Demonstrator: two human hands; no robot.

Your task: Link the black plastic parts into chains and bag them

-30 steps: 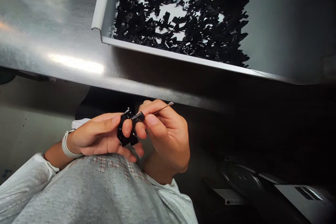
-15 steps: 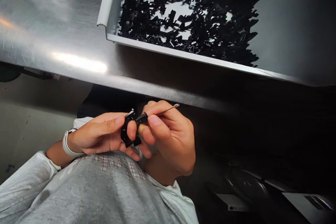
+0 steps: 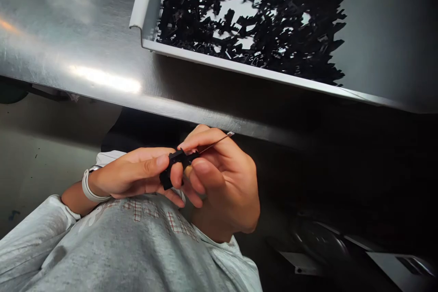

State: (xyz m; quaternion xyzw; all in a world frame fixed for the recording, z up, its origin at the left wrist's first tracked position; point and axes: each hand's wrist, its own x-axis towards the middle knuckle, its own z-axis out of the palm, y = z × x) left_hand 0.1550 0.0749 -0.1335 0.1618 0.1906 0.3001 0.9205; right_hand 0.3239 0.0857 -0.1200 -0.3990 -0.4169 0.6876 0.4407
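Left hand [image 3: 128,175] and right hand [image 3: 226,187] grasp one black plastic part [image 3: 173,164].
Right hand also pinches one metal pin [image 3: 215,143]; many black parts [image 3: 253,18] lie in tray [image 3: 239,67].

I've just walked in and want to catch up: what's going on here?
A person holds a small black plastic part between their left hand and right hand. The right hand also pinches a thin metal pin. Beyond them, a metal tray on a steel table holds a scattered layer of black parts.
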